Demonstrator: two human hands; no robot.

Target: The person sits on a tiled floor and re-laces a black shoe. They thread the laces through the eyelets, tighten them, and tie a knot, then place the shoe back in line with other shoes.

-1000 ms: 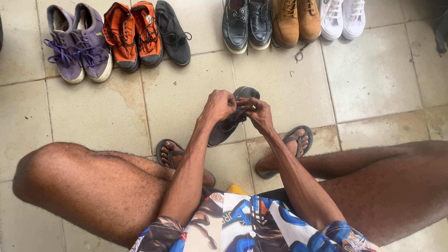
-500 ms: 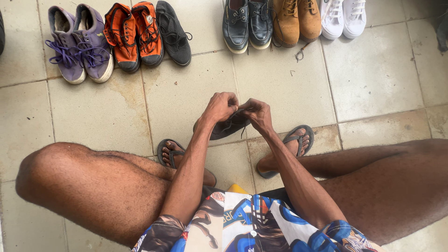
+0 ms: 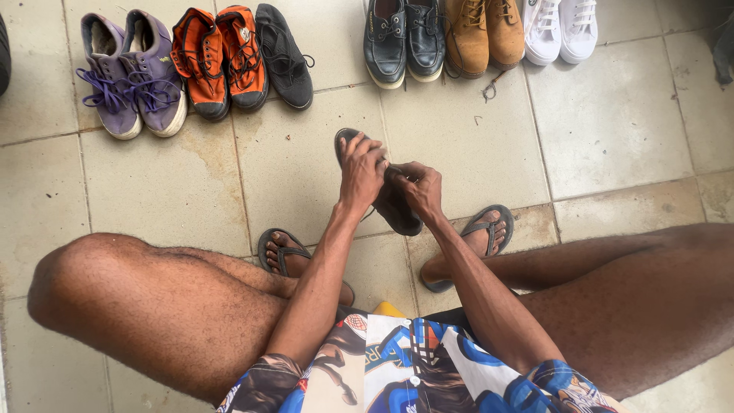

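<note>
Holding the black shoe (image 3: 386, 191) between both hands, you have it lifted above the tiled floor (image 3: 612, 122), out in front of your knees and between your 2 sandalled feet. Your left hand (image 3: 361, 170) curls over the upper end of the shoe, fingers wrapped down around it. Your right hand (image 3: 419, 190) closes on the middle of it, fingertips drawn together as if pinching something small at the top; I cannot tell whether that is a lace or the tongue.

The shoe looks light and fairly soft in the upper, judging by its slim canvas-like shape, with a stiffer sole. It should not be slippery or fragile. The safest hold is likely the sole and heel in one hand, leaving the other free for the finer parts.

Going along the far row from the left: 2 purple sneakers (image 3: 131, 70) with loose purple laces, 2 orange high-tops (image 3: 222, 60), 1 single black sneaker (image 3: 284, 53) that looks like the mate of yours, 2 black leather shoes (image 3: 404, 40), 2 tan boots (image 3: 483, 30) with a lace trailing, and 2 white sneakers (image 3: 562, 27).

The floor is pale square tile, worn and stained, flat and hard. You sit low, patterned shorts (image 3: 413, 367) at the bottom edge.
</note>
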